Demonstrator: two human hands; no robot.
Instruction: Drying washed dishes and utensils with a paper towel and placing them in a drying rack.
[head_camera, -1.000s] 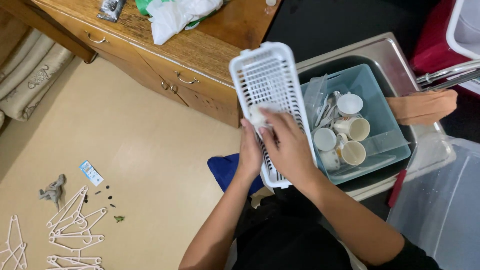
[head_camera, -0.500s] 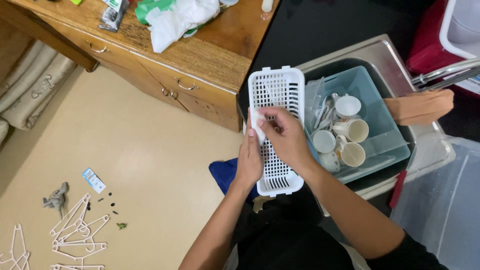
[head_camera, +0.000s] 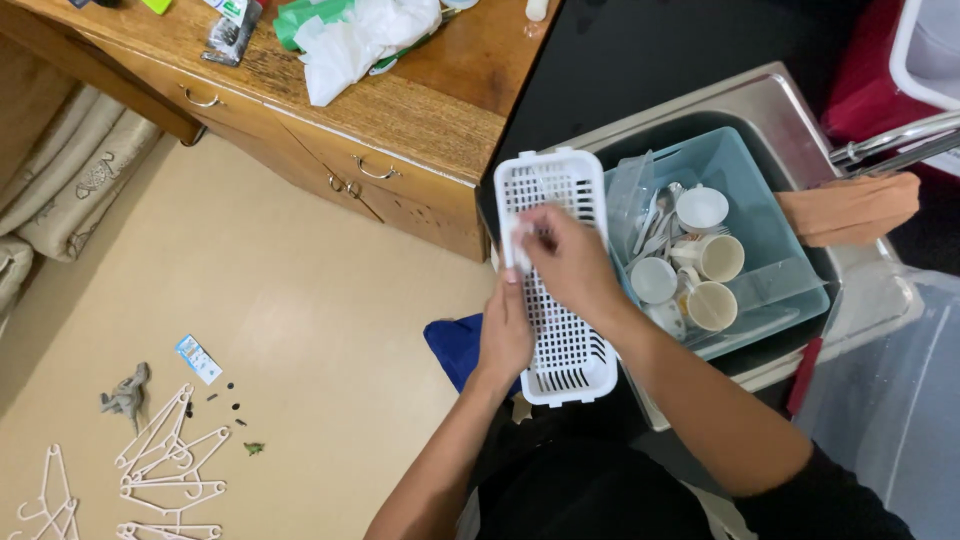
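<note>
Two hands on white basket

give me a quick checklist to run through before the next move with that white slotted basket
1. Left hand grips the white slotted basket along its left edge: ok.
2. Right hand lies on the basket's slotted face with a small white cloth or sponge at the fingertips: ok, though what the white piece is cannot be told.
3. Basket is off the counter, held beside the sink: ok.
4. Blue tub in the sink has free room: not ok, mugs and cutlery crowd it.
5. Basket clean all over: cannot tell.
</note>
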